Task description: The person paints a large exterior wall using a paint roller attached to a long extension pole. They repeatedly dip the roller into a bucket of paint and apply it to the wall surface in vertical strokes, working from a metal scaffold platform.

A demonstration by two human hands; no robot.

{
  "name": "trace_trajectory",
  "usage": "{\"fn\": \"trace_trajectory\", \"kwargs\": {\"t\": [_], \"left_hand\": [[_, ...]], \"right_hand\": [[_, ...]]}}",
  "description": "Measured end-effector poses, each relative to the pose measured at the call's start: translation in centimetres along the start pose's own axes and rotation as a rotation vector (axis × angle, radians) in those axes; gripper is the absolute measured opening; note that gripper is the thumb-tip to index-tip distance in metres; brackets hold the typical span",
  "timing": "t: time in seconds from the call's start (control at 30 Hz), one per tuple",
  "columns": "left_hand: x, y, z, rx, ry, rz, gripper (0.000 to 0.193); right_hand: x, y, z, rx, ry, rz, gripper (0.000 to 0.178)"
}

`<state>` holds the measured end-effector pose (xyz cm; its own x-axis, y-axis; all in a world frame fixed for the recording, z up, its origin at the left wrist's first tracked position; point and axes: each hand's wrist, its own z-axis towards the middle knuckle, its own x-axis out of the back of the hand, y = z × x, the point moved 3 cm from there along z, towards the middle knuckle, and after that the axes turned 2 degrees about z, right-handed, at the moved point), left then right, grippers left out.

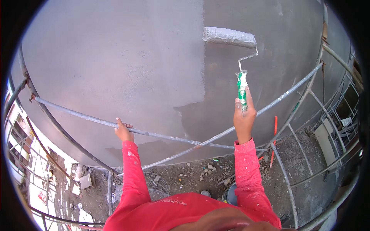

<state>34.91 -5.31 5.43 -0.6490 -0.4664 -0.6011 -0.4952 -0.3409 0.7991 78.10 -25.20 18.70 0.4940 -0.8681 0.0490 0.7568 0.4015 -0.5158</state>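
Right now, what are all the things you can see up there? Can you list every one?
paint roller: one, grey-coated sleeve with green and white handle, against the wall at upper right
wall: one, grey, lighter on the left and darker on the right, filling the upper view
scaffold pipes: several, grey metal, crossing in front of the wall and curving at both sides
ground: brownish dirt with small stones and scraps, far below
bucket: one, greyish, on the ground beside the right sleeve
orange sticks: a few, lower right
sleeves: two, red, paint-flecked
left hand: gripping a scaffold pipe
right hand: holding the roller handle
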Motion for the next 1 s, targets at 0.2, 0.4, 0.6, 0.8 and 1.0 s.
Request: {"fn": "trace_trajectory", "kwargs": {"t": [0.2,0.4,0.6,0.8,1.0], "left_hand": [[0.2,-0.4,0.9,-0.036,-0.01,0.004,0.028],[0.7,-1.0,1.2,-0.059,0.037,0.011,0.027],[0.1,-0.5,0.7,-0.046,0.039,0.003,0.027],[-0.6,-0.2,0.2,-0.036,0.025,0.001,0.027],[0.0,0.1,0.5,-0.035,0.043,-0.014,0.028]], "right_hand": [[-4.5,3.3,5.8,0.121,0.021,-0.021,0.049],[-5.4,1.2,10.5,0.111,-0.031,-0.081,0.047],[-6.2,-3.3,19.6,0.196,0.052,-0.152,0.047],[-5.4,-7.4,30.4,0.251,0.1,-0.236,0.046],[-4.9,-13.1,37.1,0.09,0.006,-0.241,0.046]]}}
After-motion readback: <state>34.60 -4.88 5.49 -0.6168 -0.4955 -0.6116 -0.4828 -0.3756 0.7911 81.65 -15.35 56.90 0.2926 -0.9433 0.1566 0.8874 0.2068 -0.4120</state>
